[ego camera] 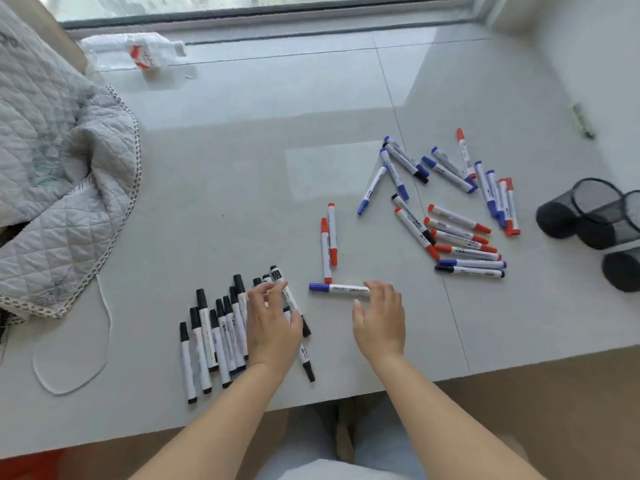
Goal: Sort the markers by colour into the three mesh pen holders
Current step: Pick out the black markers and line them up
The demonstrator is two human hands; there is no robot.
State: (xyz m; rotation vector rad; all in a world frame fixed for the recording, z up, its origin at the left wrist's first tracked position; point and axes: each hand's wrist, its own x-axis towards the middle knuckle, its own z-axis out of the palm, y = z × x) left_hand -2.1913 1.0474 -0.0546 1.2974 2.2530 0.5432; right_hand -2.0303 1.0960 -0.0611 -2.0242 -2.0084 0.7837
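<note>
A row of several black-capped markers (211, 341) lies at the near left of the white ledge. My left hand (272, 323) rests over the row's right end, and its fingers touch a black marker (289, 296). My right hand (379, 317) has its fingertips on a blue-capped marker (337, 289) that lies crosswise. Two red markers (328, 242) lie side by side just beyond. A mixed pile of blue, red and black markers (457, 209) is spread at the right. Three black mesh pen holders (595, 220) lie on their sides at the far right.
A quilted grey blanket (59, 174) covers the left side, with a white cord (72, 368) looped below it. A clear plastic bottle (138, 53) lies near the window at the back. A small green object (583, 121) lies at the right. The ledge's front edge runs just below my wrists.
</note>
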